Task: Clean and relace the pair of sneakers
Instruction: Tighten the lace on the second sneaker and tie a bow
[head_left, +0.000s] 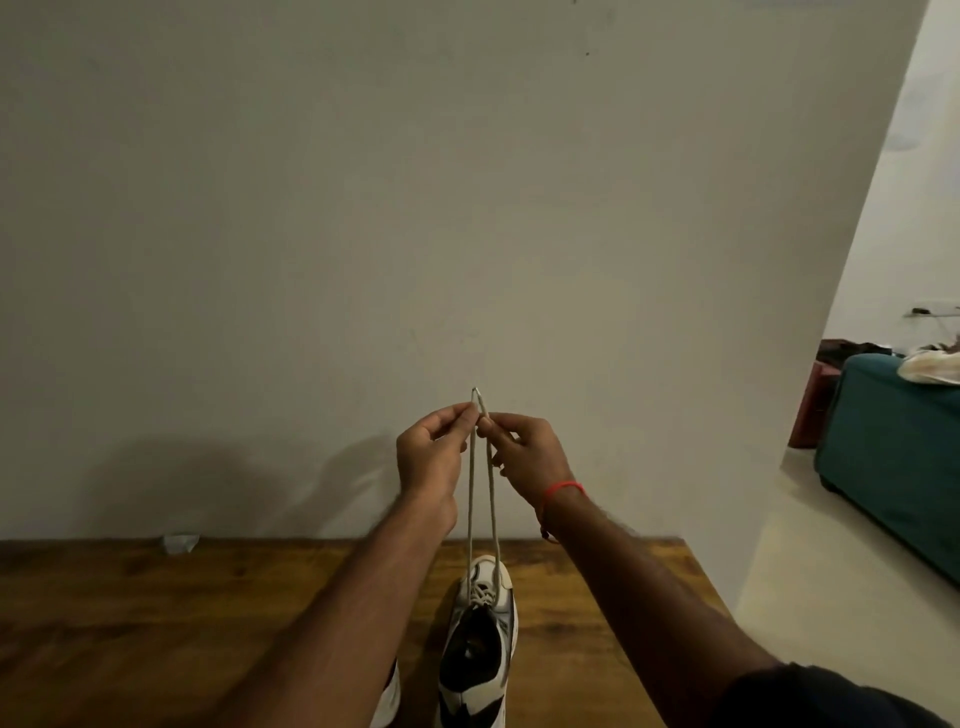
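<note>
A white and black sneaker (480, 649) stands on the wooden table (156, 623), toe toward the wall. Its pale lace (493, 499) runs up from the lower eyelets in two taut strands. My left hand (428, 457) pinches one lace end and my right hand (524, 454) pinches the other, both raised high above the shoe with the tips meeting at the top. A sliver of the second sneaker (388, 696) shows under my left forearm, mostly hidden.
A plain wall rises right behind the table. A small crumpled scrap (180, 542) lies at the table's back edge on the left. To the right the table ends; beyond it are pale floor and a teal sofa (893, 457).
</note>
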